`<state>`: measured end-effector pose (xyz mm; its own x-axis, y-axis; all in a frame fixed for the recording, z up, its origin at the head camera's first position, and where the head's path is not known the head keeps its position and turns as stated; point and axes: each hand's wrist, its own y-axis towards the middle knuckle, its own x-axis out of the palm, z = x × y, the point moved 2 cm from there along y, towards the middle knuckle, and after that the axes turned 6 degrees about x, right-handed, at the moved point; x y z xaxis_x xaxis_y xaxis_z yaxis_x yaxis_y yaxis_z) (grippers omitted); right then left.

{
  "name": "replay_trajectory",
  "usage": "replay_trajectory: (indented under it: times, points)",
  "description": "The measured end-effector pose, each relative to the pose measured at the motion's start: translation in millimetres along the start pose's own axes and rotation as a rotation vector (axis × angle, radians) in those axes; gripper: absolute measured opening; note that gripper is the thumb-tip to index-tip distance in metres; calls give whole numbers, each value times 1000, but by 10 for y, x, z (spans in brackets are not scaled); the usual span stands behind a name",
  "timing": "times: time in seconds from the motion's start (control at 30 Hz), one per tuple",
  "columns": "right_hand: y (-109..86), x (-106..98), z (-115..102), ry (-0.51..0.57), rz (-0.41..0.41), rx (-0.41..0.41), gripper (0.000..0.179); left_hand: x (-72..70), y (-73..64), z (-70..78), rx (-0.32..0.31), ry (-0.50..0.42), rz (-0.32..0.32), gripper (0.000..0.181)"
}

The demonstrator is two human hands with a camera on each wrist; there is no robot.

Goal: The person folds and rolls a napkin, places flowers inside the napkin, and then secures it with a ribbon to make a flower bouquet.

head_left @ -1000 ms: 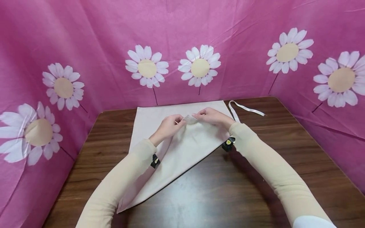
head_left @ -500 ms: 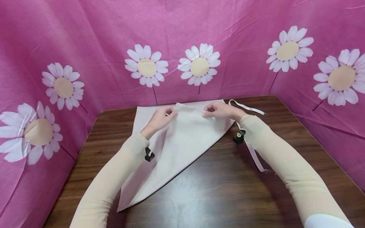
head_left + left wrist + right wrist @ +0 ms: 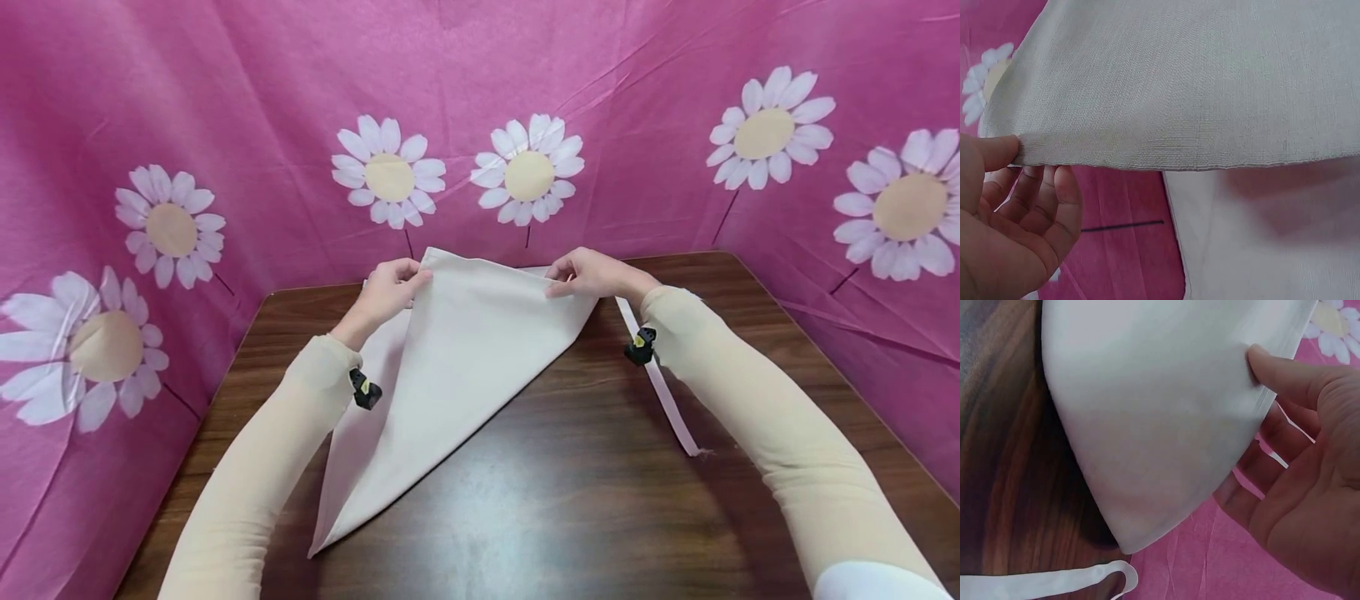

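Observation:
A cream woven cloth (image 3: 480,342) is folded over itself on the table, its near fold running diagonally to a pointed corner at front left. My left hand (image 3: 384,293) pinches the raised upper layer close to its top left corner. In the left wrist view the thumb lies on one face of the hem (image 3: 1116,153), with the fingers behind. Farther right, my right hand (image 3: 592,273) holds the same upper edge between thumb and fingers. A white strap (image 3: 663,400) trails on the table below the right wrist; whether it is sewn to the cloth is hidden.
The brown wooden table (image 3: 540,500) carries the cloth. A pink curtain (image 3: 457,58) printed with white daisies stands round the back and both sides, close to the table's edges. Small black cameras (image 3: 641,346) sit on both wrists.
Both hands have moved apart, the left hand going left and up with the cloth's corner. The upper layer has been lifted and spread taut. More of the strap shows below the right wrist.

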<state>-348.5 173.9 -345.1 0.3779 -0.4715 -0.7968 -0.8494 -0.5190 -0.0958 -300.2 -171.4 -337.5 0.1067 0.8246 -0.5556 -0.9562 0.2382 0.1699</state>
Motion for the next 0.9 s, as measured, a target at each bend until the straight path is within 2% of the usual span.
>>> replay_trajectory:
  times: [0.2, 0.37, 0.5, 0.67, 0.8, 0.9]
  points:
    - [62, -1, 103, -65, 83, 15, 17, -135, -16, -118, -44, -47, 35, 32]
    - [99, 105, 291, -104, 99, -9, 18, -180, -47, -276, -114, -57, 50, 34]
    - [108, 205, 477, -149, 132, -30, 20, -160, -60, -467, -186, -76, 56, 36]
    - [135, 288, 640, -148, 164, 30, 19, -131, -70, -721, -276, -97, 47, 40]
    - [185, 320, 692, -156, 174, 64, 20, -115, -42, -869, -299, -73, 59, 39]
    - [212, 333, 711, -182, 180, 82, 22, -90, -4, -968, -325, -88, 72, 34]
